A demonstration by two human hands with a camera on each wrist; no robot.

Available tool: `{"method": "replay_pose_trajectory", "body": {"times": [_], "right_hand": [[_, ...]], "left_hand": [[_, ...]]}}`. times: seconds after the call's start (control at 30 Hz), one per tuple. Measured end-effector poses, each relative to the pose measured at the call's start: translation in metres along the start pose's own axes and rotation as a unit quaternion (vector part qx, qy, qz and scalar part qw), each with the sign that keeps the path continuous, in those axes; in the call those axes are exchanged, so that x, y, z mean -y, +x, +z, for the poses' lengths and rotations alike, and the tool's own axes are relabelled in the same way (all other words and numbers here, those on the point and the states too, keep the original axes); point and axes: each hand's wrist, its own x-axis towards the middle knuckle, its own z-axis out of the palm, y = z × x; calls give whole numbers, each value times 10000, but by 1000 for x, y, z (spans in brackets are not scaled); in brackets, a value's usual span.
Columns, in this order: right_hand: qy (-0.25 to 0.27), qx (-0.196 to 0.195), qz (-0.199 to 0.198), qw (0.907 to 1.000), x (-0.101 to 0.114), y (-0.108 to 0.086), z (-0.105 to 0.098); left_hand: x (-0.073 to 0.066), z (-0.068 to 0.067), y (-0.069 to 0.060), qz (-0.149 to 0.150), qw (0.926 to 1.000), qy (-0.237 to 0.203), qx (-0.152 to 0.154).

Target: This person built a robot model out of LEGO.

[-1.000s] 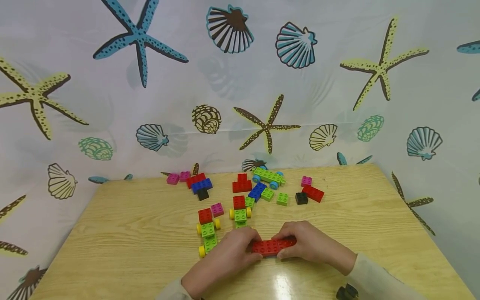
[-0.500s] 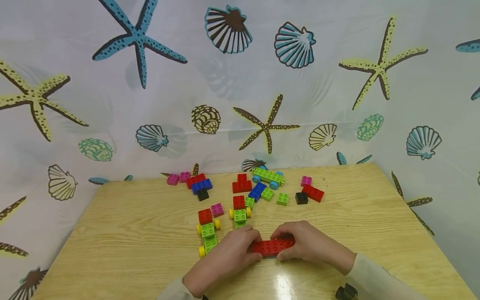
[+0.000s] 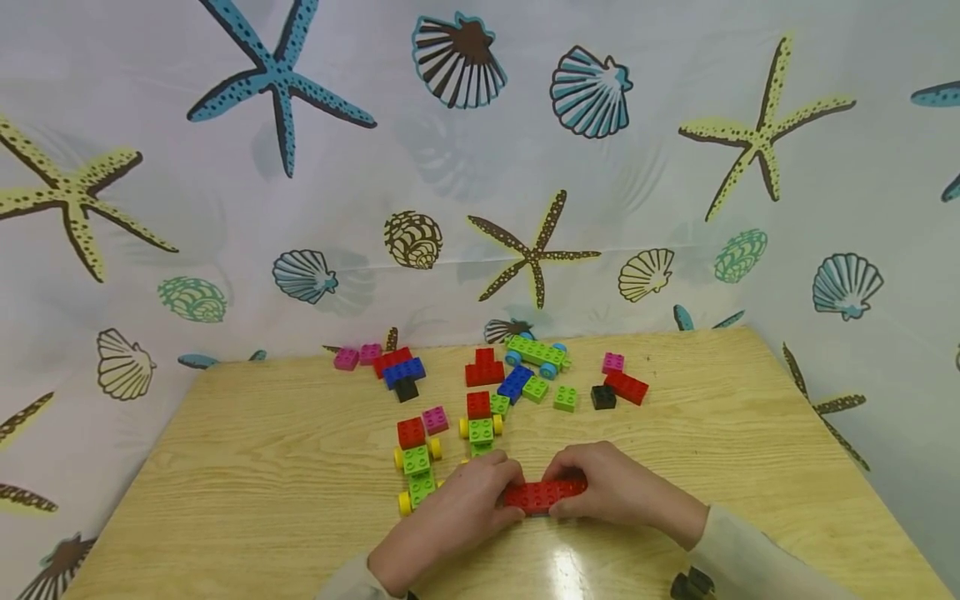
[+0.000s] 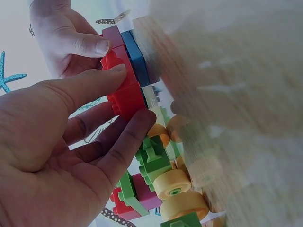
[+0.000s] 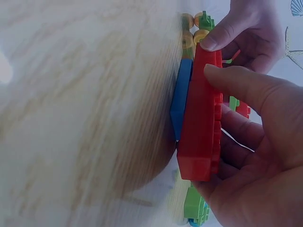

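Both hands hold a long row of red bricks (image 3: 542, 495) at the front middle of the table. Under the red row lies a blue brick (image 4: 136, 57), seen also in the right wrist view (image 5: 181, 94). My left hand (image 3: 468, 504) pinches the row's left end between thumb and fingers. At the other end my right hand (image 3: 609, 486) grips the red bricks, thumb on the near side and fingers on the far side. In the right wrist view the red row's end (image 5: 196, 163) sticks out past the blue brick.
Green vehicles with yellow wheels (image 3: 416, 461) stand left of the hands, one partly behind my left hand. Farther back are a green base with blue wheels (image 3: 537, 353), red blocks (image 3: 484, 369), a black brick (image 3: 603, 397) and several loose bricks. A patterned cloth (image 3: 480, 167) hangs behind the table (image 3: 262, 467).
My right hand has shifted slightly to the left along the red bricks. The left hand has stayed nearly still on its end.
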Motion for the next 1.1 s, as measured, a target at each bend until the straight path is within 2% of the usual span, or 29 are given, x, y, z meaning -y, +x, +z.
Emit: {"method": "replay_pose_trajectory", "body": {"times": [0.73, 1.1], "right_hand": [[1, -46, 131, 9999, 2, 2, 2], [-96, -261, 130, 9995, 3, -4, 7]], "left_hand": [[2, -1, 1, -125, 9999, -6, 102], [2, 3, -1, -392, 9979, -503, 111]]}}
